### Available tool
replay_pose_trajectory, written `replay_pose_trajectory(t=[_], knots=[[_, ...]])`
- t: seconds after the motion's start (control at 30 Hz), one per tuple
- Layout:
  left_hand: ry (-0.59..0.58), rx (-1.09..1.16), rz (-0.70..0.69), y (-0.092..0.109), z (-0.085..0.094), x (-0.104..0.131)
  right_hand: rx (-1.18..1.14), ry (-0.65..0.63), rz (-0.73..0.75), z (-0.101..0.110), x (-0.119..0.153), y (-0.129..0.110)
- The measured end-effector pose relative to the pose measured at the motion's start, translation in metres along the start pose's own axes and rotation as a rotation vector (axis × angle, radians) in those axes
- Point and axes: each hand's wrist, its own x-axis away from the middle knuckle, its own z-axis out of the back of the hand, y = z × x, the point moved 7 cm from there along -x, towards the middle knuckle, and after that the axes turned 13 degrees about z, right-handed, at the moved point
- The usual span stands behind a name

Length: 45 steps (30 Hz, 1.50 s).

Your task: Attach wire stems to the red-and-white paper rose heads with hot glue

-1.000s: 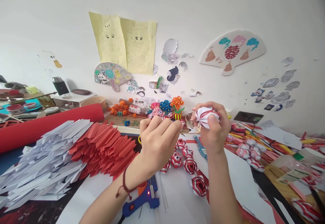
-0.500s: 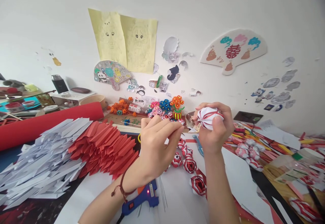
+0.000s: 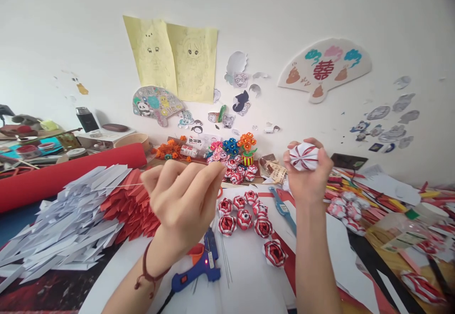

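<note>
In my right hand [image 3: 313, 176], raised at the right, is a folded paper ball [image 3: 304, 156], white with red stripes that meet at its centre. The fingers wrap round its sides. My left hand [image 3: 181, 195], a cord bracelet on its wrist, is held up left of the middle with fingertips pinched together. A thin pale wire [image 3: 119, 185] sticks out from it to the left, over the red folded paper strips [image 3: 131, 209]. What lies between the fingertips is hidden. Below the hands, several red-and-white paper flowers [image 3: 263, 227] lie on white paper.
A blue hot glue gun [image 3: 197, 271] with a lit red light lies below my left hand, beside thin metal wires [image 3: 226, 262]. White folded strips [image 3: 71, 228] and a red roll [image 3: 71, 169] fill the left. A blue watch [image 3: 283, 208] lies near my right forearm.
My left hand has moved left, away from the paper ball, uncovering more paper flowers. My right hand has shifted slightly right and turned the ball so its striped centre faces me.
</note>
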Motion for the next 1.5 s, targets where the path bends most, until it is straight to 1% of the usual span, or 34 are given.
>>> replay_pose_trajectory(t=[0.07, 0.13, 0.17, 0.2, 0.27, 0.3, 0.33, 0.37, 0.43, 0.47, 0.53, 0.63, 0.67, 0.7, 0.73, 0.8, 0.87, 0.93, 1.0, 1.07, 1.2, 1.37, 1.5], knots=[[-0.086, -0.018, 0.011, 0.000, -0.011, 0.004, -0.037, -0.051, -0.038, -0.009, 0.006, 0.002], [-0.196, -0.041, 0.001, 0.003, -0.025, 0.017, -0.073, -0.076, -0.055, -0.018, 0.012, 0.001], [-0.272, -0.038, -0.009, 0.006, -0.033, 0.027, -0.085, -0.086, -0.063, -0.023, 0.014, 0.000], [-0.379, -0.023, -0.033, 0.011, -0.042, 0.040, -0.092, -0.094, -0.070, -0.026, 0.016, -0.003], [-0.602, 0.009, -0.082, 0.022, -0.059, 0.072, -0.105, -0.109, -0.077, -0.033, 0.019, -0.010], [-0.685, 0.021, -0.117, 0.027, -0.064, 0.088, -0.111, -0.118, -0.075, -0.036, 0.020, -0.014], [-0.738, 0.021, -0.152, 0.032, -0.067, 0.102, -0.118, -0.127, -0.069, -0.039, 0.021, -0.019], [-0.766, 0.018, -0.169, 0.034, -0.069, 0.112, -0.120, -0.134, -0.059, -0.042, 0.021, -0.024], [-0.843, 0.015, -0.183, 0.032, -0.071, 0.126, -0.109, -0.142, -0.040, -0.045, 0.022, -0.032], [-0.856, 0.021, -0.164, 0.026, -0.070, 0.127, -0.099, -0.140, -0.042, -0.045, 0.023, -0.036], [-0.879, -0.013, -0.038, 0.005, -0.066, 0.120, -0.081, -0.125, -0.066, -0.042, 0.027, -0.043], [-0.810, -0.014, 0.218, -0.025, -0.049, 0.101, -0.047, -0.091, -0.120, -0.029, 0.042, -0.055], [-0.835, 0.002, 0.298, -0.030, -0.045, 0.100, -0.037, -0.076, -0.138, -0.023, 0.049, -0.059], [-0.888, 0.027, 0.355, -0.029, -0.041, 0.104, -0.035, -0.053, -0.158, -0.017, 0.057, -0.063], [-0.959, 0.052, 0.396, -0.024, -0.040, 0.111, -0.043, -0.025, -0.186, -0.011, 0.066, -0.065], [-1.110, 0.069, 0.399, -0.003, -0.039, 0.132, -0.059, 0.042, -0.254, 0.002, 0.088, -0.065], [-1.234, 0.008, 0.395, 0.019, -0.044, 0.157, -0.068, 0.100, -0.321, 0.013, 0.110, -0.060], [-1.356, -0.084, 0.466, 0.031, -0.053, 0.184, -0.058, 0.152, -0.396, 0.025, 0.131, -0.052], [-1.372, -0.155, 0.517, 0.037, -0.064, 0.200, -0.060, 0.205, -0.478, 0.035, 0.150, -0.043], [-1.376, -0.228, 0.564, 0.036, -0.074, 0.210, -0.057, 0.263, -0.538, 0.045, 0.166, -0.037], [-1.393, -0.300, 0.597, 0.033, -0.090, 0.222, -0.033, 0.315, -0.584, 0.058, 0.187, -0.031], [-1.434, -0.325, 0.598, 0.036, -0.102, 0.235, -0.001, 0.390, -0.641, 0.066, 0.209, -0.025], [-1.447, -0.296, 0.595, 0.041, -0.117, 0.239, -0.019, 0.405, -0.657, 0.063, 0.221, -0.021]])
